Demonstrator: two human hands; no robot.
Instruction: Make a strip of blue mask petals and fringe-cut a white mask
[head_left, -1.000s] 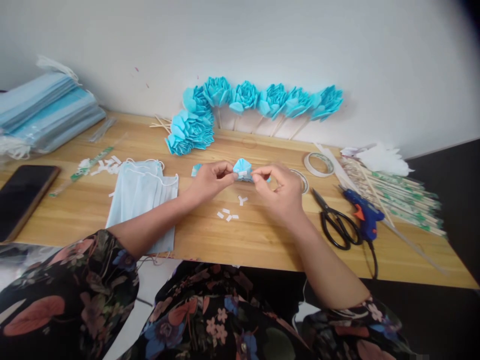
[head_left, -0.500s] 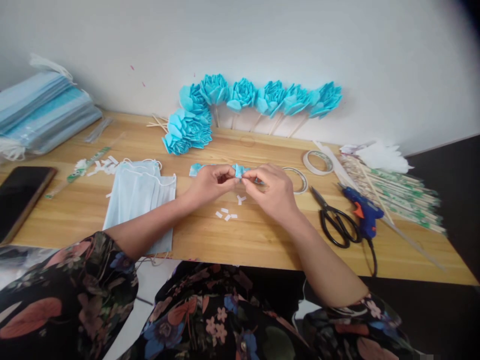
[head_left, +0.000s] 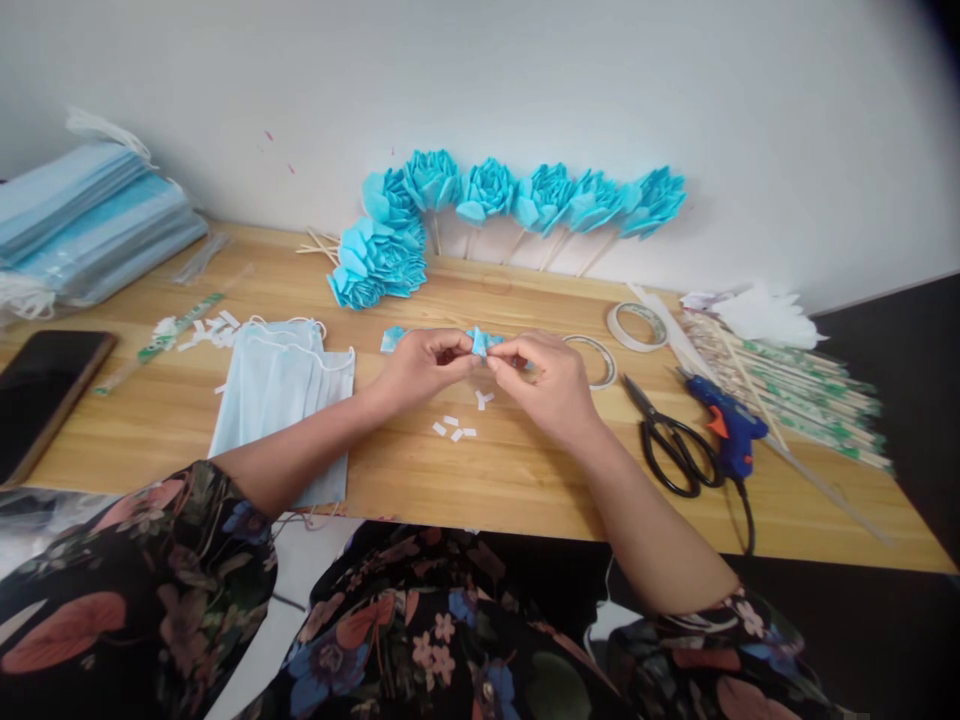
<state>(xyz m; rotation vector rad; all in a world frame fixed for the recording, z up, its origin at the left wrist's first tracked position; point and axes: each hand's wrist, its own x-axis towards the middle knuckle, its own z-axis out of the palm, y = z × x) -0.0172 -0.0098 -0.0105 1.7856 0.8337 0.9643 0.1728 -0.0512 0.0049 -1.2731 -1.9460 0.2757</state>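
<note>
A small folded blue petal of mask fabric is pinched between my two hands above the middle of the table. My left hand grips its left side with thumb and forefinger. From the right, my right hand pinches the other side, fingertips nearly meeting the left ones. Behind my left hand lies another blue folded piece, partly hidden. More blue pieces show in part behind my right hand. Below the hands, several small white strips are scattered on the wood.
Face masks lie by my left forearm; a phone and packed masks are further left. Blue fabric flowers line the wall. Tape rolls, scissors, a glue gun and wrapped chopsticks lie right.
The blue petal between my fingertips has shifted slightly in shape and angle. Both hands stay almost in place, still pinching it.
</note>
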